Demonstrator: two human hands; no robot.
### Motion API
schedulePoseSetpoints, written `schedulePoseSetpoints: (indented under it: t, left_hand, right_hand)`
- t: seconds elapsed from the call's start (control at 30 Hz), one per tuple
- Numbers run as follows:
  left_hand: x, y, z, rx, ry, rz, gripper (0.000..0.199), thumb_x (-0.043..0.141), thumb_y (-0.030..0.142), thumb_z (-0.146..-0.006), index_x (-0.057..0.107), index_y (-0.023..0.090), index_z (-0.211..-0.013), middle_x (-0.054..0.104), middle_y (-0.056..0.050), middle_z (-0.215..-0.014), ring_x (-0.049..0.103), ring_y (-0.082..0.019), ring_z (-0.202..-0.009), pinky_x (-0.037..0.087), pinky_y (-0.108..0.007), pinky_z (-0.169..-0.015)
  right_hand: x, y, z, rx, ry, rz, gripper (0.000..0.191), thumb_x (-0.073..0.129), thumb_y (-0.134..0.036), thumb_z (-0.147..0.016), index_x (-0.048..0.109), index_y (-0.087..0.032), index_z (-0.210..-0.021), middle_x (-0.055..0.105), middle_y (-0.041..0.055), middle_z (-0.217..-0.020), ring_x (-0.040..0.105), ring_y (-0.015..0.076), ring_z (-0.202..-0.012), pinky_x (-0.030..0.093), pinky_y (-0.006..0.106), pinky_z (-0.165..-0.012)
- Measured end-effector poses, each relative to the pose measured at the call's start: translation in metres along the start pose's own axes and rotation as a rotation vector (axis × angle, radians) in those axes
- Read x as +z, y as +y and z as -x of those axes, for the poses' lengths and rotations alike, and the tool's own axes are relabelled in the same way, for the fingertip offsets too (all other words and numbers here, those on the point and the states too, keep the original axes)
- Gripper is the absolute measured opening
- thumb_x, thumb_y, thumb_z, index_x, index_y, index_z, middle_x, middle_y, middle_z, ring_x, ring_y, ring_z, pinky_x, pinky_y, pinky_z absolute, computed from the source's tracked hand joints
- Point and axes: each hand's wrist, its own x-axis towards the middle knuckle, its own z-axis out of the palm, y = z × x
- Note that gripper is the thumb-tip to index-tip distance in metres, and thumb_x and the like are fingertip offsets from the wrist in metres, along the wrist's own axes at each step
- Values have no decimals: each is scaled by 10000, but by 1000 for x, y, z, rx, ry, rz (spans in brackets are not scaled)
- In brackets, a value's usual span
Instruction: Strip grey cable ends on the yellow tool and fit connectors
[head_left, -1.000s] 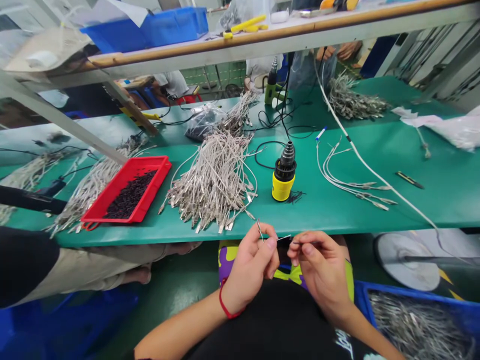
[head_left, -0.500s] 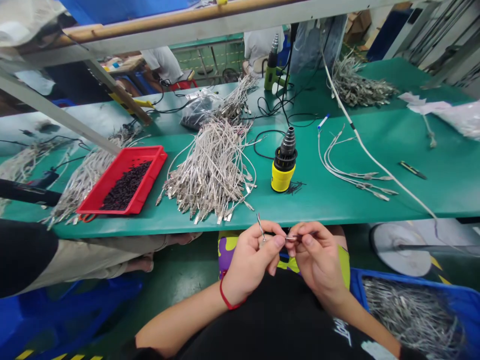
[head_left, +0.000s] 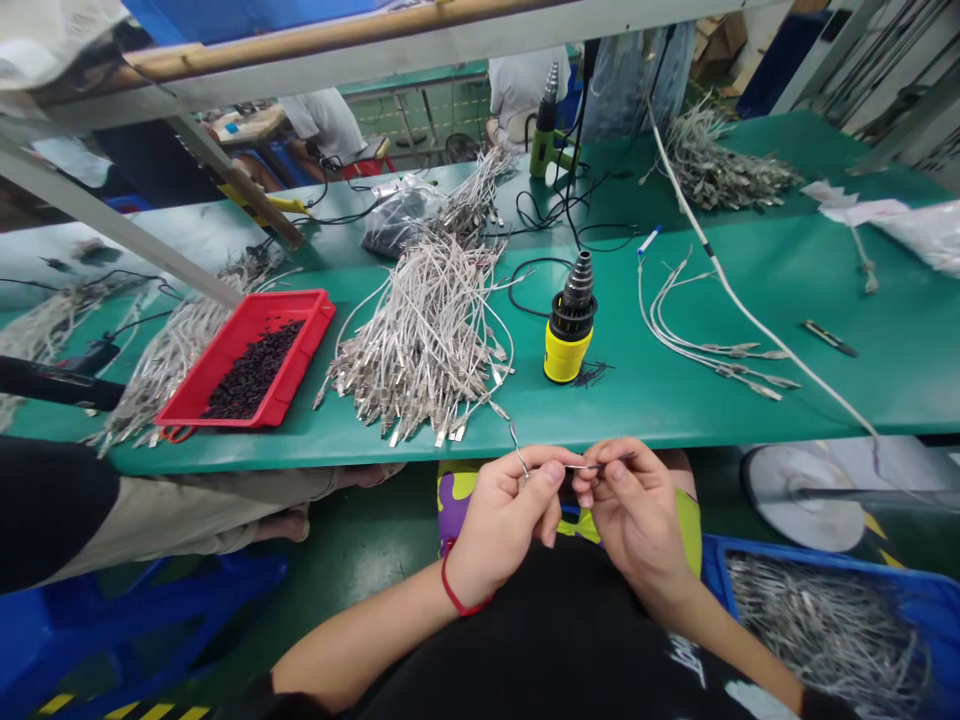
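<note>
My left hand (head_left: 501, 520), with a red cord on its wrist, pinches a thin grey cable (head_left: 516, 445). One stripped end of that cable sticks up past the knuckles, and a fine wire runs from the fingertips toward my right hand (head_left: 636, 515). Between the right thumb and fingers is a slim black tube (head_left: 627, 457), its end meeting the wire. Both hands are close together just off the table's front edge, above my lap. How far the wire sits inside the tube is too small to tell.
A yellow heat gun (head_left: 568, 345) stands nozzle-up beside loose black tubes (head_left: 594, 374). Left of it lie a heap of USB cables (head_left: 420, 350) and a red tray (head_left: 319, 325) of small black pieces. Several cables (head_left: 675, 335) lie right. A blue bin (head_left: 825, 562) holds more. Someone's leg (head_left: 202, 510) is at left.
My fingertips have drawn slightly apart, so more thin wire shows between them. The cable's upright end has tilted a little to the left.
</note>
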Motion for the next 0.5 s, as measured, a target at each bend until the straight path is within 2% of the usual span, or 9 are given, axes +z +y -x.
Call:
schedulePoseSetpoints:
  t: [0.5]
  left_hand:
    - [1, 0, -1, -24, 12, 17, 337, 666, 441, -957, 720, 126, -1063, 520, 60, -429, 398, -63, -367, 233, -199, -418]
  right_hand:
    - [-2, 1, -1, -9, -10, 13, 60, 763, -277, -888, 750, -247, -938, 714, 27, -810, 641, 141, -670, 517, 245, -559]
